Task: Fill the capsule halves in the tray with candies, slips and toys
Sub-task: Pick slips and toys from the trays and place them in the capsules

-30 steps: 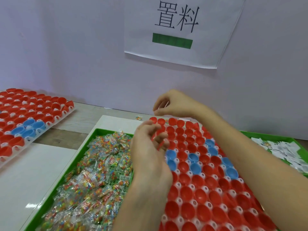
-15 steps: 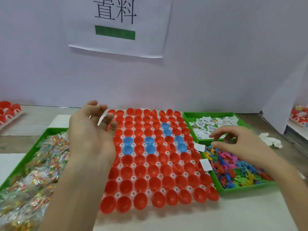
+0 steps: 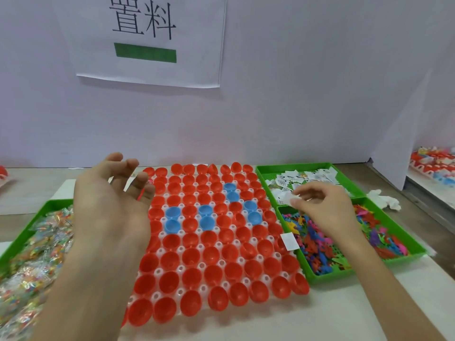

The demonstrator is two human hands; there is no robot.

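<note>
A white tray (image 3: pixel 181 249) in front of me holds rows of empty red capsule halves (image 3: pixel 194 257) and several blue ones (image 3: pixel 172 212). My left hand (image 3: pixel 110 200) is raised over the tray's left edge, palm toward me, fingers loosely curled; a thin red sliver shows between two fingers. My right hand (image 3: pixel 322 207) pinches a white paper slip (image 3: pixel 290 199) over the green slip tray (image 3: pixel 261 171). Below it is the green tray (image 3: pixel 327 275) of colourful plastic toys (image 3: pixel 317 242). Wrapped candies (image 3: pixel 37 254) fill the green tray (image 3: pixel 49 205) on the left.
One loose slip (image 3: pixel 289 241) lies on the edge between capsule tray and toy tray. A crumpled white tissue (image 3: pixel 384 200) lies right of the trays. Another tray of filled capsules (image 3: pixel 433 166) stands far right. A white wall with a paper sign (image 3: pixel 147 40) closes the back.
The view swung right from the candy tray. My right hand went from the capsule tray's far end to the slip tray and now pinches a slip. My left hand stays raised.
</note>
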